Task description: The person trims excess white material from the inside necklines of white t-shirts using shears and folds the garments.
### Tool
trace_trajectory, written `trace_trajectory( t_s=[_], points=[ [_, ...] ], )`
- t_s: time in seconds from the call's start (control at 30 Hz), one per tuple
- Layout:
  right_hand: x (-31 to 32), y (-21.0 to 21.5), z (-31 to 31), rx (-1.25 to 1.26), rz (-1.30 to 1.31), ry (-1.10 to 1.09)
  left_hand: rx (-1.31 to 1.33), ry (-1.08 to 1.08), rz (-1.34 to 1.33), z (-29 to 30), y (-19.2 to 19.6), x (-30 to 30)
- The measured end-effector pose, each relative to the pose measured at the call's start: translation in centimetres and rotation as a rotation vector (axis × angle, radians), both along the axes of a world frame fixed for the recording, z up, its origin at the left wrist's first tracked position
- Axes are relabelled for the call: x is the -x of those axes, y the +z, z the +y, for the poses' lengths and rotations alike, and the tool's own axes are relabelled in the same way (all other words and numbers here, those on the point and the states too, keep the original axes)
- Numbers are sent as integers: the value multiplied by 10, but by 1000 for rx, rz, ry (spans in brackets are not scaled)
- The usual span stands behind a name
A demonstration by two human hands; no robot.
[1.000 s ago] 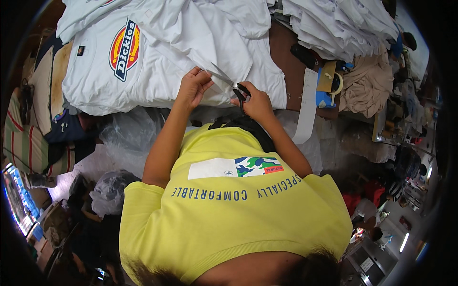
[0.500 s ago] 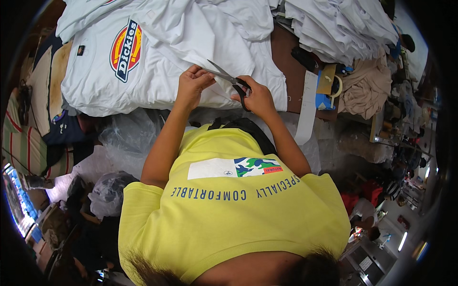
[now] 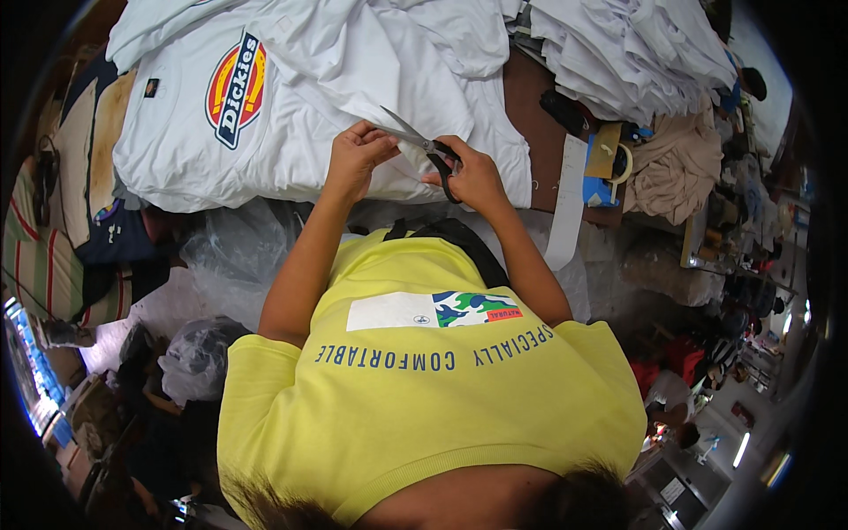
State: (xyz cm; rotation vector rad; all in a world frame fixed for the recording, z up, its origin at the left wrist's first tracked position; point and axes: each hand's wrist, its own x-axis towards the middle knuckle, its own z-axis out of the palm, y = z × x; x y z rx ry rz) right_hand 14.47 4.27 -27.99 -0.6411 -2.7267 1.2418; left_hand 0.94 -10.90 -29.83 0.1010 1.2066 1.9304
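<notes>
Since the earlier frames, the scissors [image 3: 422, 146] have been raised and swung so that the open blades now point up and to the left across the white cloth, whereas a second ago only a dark handle could be seen at the right hand [image 3: 468, 172]. That hand is closed through the black handle loops, at the near edge of the white T-shirt [image 3: 291, 132] spread on the table. The left hand [image 3: 356, 157] has been kept almost where it was; a fold of the shirt's fabric is pinched between its fingers, just under the blade tips. The cloth appears to be held taut this way so that the blades can be brought to a thread or edge without the rest of the garment being caught, though the exact spot is too small to make out.

A round red, yellow and blue logo is shown on the shirt's chest, to the left of both hands. More white garments [image 3: 618, 44] are heaped at the upper right, well apart from the hands. A brown table edge [image 3: 534, 124] is exposed beside the right hand, with a white strip [image 3: 565, 208] hung over it. Clear plastic bags [image 3: 221, 256] are bunched below the table at the left.
</notes>
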Motion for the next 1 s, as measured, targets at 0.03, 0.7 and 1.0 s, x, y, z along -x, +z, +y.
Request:
trace_trajectory(
  t_s=[0.03,0.7,1.0],
  points=[
    [0,0,0,-1,-20,-1,-4,4,-3,0,-1,0],
    [4,10,-10,-100,-69,-19,-19,8,43,-4,-4,-3],
    [-3,-5,-12,-91,-22,-47,-14,7,42,-4,-6,-4]
  ],
)
